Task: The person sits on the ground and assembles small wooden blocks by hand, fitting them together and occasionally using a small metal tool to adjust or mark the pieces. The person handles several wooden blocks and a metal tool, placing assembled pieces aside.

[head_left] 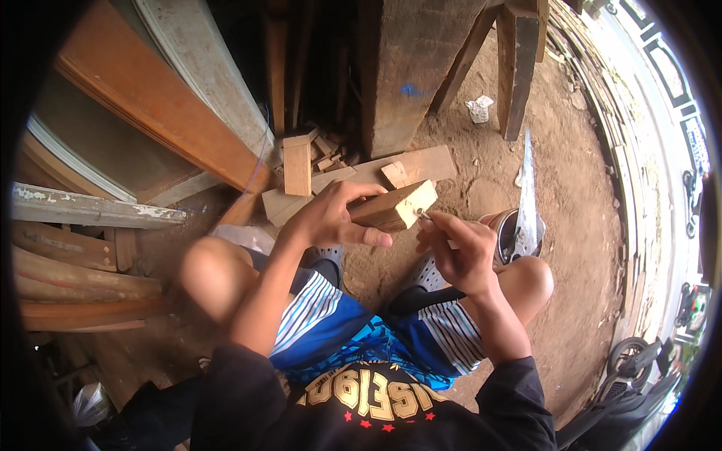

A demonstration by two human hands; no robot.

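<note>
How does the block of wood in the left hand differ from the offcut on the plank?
The block is gripped in the left hand; the offcut lies on the plank. The block looks clearly bigger; the offcut is a short chunk. The right hand is at the block's end; no hand touches the offcut. Both are bare wood.

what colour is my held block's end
The block's end is pale yellow, clearest in the head view.

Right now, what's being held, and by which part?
The left hand holds a wooden block by its left end; the right hand pinches a small thin piece by its outer end.
</note>
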